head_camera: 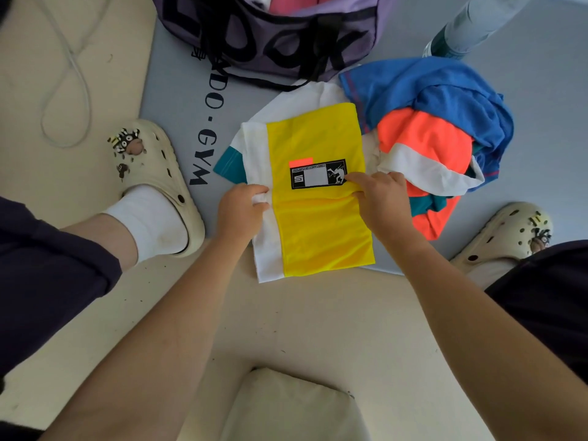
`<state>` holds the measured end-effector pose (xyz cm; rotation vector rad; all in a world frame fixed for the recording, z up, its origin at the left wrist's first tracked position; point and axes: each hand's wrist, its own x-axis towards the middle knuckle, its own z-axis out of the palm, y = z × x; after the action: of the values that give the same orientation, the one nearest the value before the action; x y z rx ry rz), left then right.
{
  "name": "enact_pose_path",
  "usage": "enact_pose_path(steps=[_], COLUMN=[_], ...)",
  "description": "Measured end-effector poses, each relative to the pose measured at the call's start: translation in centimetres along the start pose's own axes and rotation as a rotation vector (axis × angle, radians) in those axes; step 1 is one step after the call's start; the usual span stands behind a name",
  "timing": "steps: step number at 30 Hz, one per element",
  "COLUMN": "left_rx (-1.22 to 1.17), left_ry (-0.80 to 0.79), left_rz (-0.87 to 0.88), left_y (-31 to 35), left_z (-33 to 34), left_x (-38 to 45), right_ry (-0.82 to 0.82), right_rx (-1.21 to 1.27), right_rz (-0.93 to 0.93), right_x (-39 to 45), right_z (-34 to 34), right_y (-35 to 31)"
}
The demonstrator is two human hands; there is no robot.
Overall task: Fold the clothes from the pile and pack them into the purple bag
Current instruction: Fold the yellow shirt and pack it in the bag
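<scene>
We reached both forearms forward and down to the yellow-and-white shirt [318, 198], which lay flat on the floor, partly on the grey gym mat [178, 100], its long axis running away from us toward the purple bag [273, 36]. Our left hand [241, 206] pinched the white left edge in a curled grip; our right hand [377, 198] pinched the yellow right edge beside the black label [318, 174]. The pile of blue, orange and white clothes [436, 135] sat just right of the shirt.
</scene>
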<state>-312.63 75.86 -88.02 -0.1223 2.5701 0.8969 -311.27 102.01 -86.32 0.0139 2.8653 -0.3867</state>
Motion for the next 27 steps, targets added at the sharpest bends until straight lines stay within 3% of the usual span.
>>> enact_pose_path(steps=[4, 8, 11, 13, 18, 23, 27], left_rx=[0.069, 0.209, 0.239, 0.22, -0.045, -0.255, -0.512], left_ry=[0.104, 0.164, 0.124, 0.056, -0.21, -0.264, -0.293], left_rz=[0.039, 0.185, 0.266, 0.291, 0.136, 0.072, 0.002], left_y=[0.5, 0.6, 1.0, 1.4, 3.2, 4.1, 4.3], left_z=[-0.3, -1.7, -3.4, -4.6, -8.2, -10.3, -10.6], left_x=[0.6, 2.2, 4.0, 5.4, 7.5, 7.4, 7.2], right_ry=[0.103, 0.148, 0.084, -0.001, -0.122, -0.196, -0.223], right_rx=[0.051, 0.148, 0.304, 0.409, 0.538, 1.067, 1.149], right_rz=[0.013, -0.028, -0.132, -0.076, 0.066, 0.132, 0.188], right_x=[0.0, 1.4, 3.5, 4.7, 7.0, 6.7, 6.4], right_z=[-0.4, -1.6, -3.2, -4.2, -6.8, -8.8, -8.5], right_y=[-0.6, -0.3, 0.0, -0.1, 0.0, 0.0, 1.0])
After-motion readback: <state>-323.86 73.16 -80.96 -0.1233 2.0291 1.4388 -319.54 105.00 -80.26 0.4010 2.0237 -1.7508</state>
